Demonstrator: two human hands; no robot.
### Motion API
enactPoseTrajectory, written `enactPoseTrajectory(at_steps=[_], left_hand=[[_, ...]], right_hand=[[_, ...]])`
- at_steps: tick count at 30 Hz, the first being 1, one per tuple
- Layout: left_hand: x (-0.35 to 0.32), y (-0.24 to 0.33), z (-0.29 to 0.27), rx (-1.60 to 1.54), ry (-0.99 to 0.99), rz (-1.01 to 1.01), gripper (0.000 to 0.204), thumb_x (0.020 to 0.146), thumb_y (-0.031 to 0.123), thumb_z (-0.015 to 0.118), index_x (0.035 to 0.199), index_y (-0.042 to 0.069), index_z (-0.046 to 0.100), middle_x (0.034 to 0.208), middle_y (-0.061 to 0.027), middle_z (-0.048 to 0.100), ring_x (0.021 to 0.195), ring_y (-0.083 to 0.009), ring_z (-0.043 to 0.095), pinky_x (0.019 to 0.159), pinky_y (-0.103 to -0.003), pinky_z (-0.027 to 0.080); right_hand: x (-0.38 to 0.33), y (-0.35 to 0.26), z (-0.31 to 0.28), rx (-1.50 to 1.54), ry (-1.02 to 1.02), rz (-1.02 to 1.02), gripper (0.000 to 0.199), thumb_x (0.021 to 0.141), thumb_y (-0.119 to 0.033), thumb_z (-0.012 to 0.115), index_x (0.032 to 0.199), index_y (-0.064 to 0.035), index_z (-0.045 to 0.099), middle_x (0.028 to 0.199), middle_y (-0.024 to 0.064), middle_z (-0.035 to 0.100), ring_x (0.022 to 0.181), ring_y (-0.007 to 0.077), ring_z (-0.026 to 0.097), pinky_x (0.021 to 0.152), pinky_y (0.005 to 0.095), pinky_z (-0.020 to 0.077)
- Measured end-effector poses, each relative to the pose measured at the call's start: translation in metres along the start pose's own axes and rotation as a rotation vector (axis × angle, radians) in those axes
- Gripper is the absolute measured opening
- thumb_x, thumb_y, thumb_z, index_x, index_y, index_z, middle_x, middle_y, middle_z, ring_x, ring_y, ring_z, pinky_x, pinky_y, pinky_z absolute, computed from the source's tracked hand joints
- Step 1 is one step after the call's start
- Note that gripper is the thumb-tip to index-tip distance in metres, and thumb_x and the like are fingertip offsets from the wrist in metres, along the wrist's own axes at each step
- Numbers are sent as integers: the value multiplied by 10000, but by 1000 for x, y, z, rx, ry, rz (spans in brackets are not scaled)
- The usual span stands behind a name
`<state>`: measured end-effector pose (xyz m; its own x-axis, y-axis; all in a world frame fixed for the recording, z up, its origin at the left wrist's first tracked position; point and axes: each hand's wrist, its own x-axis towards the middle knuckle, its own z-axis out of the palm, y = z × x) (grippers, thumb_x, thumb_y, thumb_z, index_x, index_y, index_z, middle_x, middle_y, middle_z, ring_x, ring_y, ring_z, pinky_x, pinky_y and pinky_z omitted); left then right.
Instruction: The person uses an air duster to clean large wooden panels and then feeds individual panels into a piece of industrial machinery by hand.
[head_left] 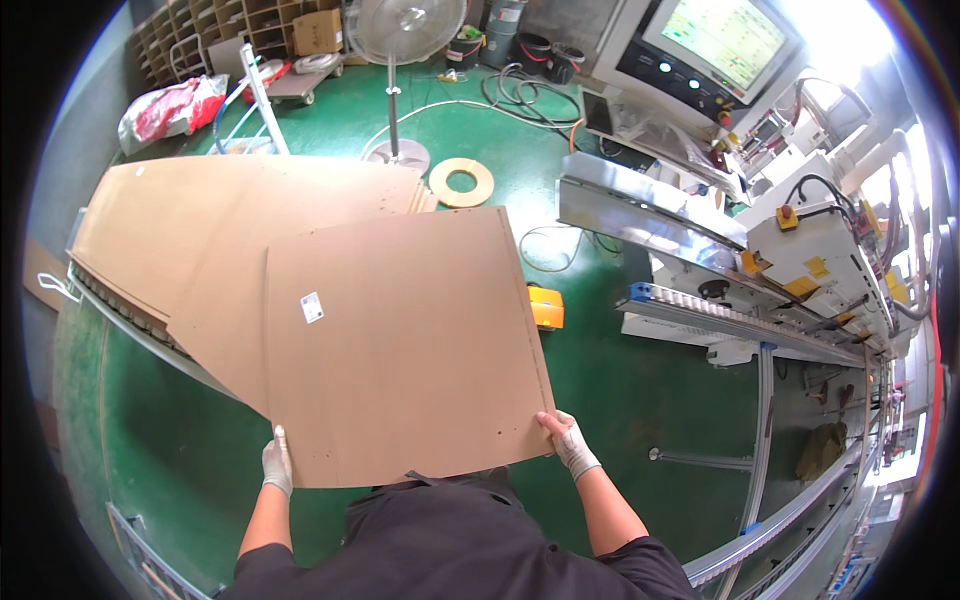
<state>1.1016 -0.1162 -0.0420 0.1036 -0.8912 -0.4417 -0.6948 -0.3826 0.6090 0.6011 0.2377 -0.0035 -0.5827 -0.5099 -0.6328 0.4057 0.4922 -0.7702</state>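
A glossy green floor (620,400) stretches out, with a grey wall (75,150) at left, brown pigeonhole shelving (262,20) at back left and white light (845,35) glaring at upper right.

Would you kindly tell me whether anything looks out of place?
Perhaps: a tan ring-shaped roll lies flat on the green floor beyond the board, an odd place to leave it. The board, held by the left hand and right hand, shows no clear damage.

Head-worn fisheye cam, L of pair, looking down/fwd, nr brown board (400,350)
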Motion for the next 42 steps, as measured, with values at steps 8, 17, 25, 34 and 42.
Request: enactPoseTrajectory(at_steps=[8, 17, 25, 34, 42], left_hand=[[-118, 74, 76, -157, 106, 205, 708, 1036, 578, 472, 817, -76, 638, 727, -91, 631, 674, -179, 538, 658, -375, 472], [-207, 173, 207, -132, -7, 343, 686, 991, 597, 562, 826, -65, 643, 729, -65, 608, 701, -152, 524, 674, -365, 464], [-277, 297, 307, -195, -365, 325, 722, 1018, 608, 492, 1153, -83, 655, 1039, -120, 700, 894, -220, 644, 834, -373, 528], [-281, 321, 383, -398, -644, 99, 728, 1016, 614, 467, 1372, -18, 526, 1278, -164, 638, 1155, -291, 645, 931, -420, 567], [-353, 344, 442, -163, -772, 164, 692, 1037, 610, 411, 1254, -15, 614, 1134, -115, 687, 970, -202, 666, 801, -337, 573]], right_hand=[[-10, -53, -137, -248, 32, -343, 393, 927, -315, 746, 1101, 28, 662, 950, 45, 703, 814, 98, 633, 709, 282, 534], [-16, 45, -337, 54, 219, -280, 514, 907, -324, 763, 1242, 43, 632, 1100, 74, 707, 963, 141, 674, 873, 300, 545], [-9, 31, -437, 869, 458, -356, 474, 955, -507, 599, 1060, -55, 691, 951, 28, 702, 862, 161, 660, 771, 335, 524], [42, 46, -387, 1546, 431, -454, 506, 987, -416, 581, 1380, -99, 549, 1340, 73, 616, 1236, 271, 580, 1058, 441, 466], [24, 21, -495, 1571, 524, -433, 471, 957, -412, 564, 1296, -87, 598, 1271, 92, 650, 1164, 322, 612, 1008, 478, 494]])
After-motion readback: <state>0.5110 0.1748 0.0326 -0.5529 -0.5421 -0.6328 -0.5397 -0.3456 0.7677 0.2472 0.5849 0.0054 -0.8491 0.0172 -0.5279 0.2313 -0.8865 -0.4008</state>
